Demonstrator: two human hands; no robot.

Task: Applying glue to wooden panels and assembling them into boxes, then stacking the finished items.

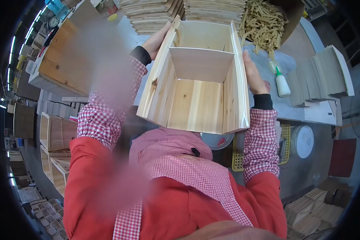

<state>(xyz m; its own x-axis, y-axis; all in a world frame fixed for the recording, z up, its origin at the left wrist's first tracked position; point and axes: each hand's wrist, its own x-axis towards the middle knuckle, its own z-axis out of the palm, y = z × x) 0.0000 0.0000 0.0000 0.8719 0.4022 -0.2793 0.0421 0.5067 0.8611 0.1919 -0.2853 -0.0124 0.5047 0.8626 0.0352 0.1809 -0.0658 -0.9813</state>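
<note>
A pale wooden open-topped box (196, 104), its smooth boards striped with straight grain and dotted with dark knots, is held between two bare hands, its far part over the blue-grey work surface (304, 111) and its near end reaching out past the front edge; whether its underside touches the surface is hard to tell from this angle. A thin flat wooden divider (202, 64) crosses it, parting a small far compartment from a larger, deeper-looking near one. The left hand (158, 42) grips the outer face of the left wall near the far corner, its fingertips mostly hidden. The right hand (255, 74) is pressed against the outside of the right wall, thumb lying along the wood, the other fingers out of sight. Along the far edge of the surface rise two layered stacks of thin, rough-edged wooden panels (215, 11), and toward the far right corner a brown cardboard carton (294, 20) brims with curled, ribbon-like tan strips (264, 24). Nearer the right edge, a white plastic bottle with a tapered green nozzle (283, 84) lies beside a leaning row of flat, matte grey boards (318, 78).
</note>
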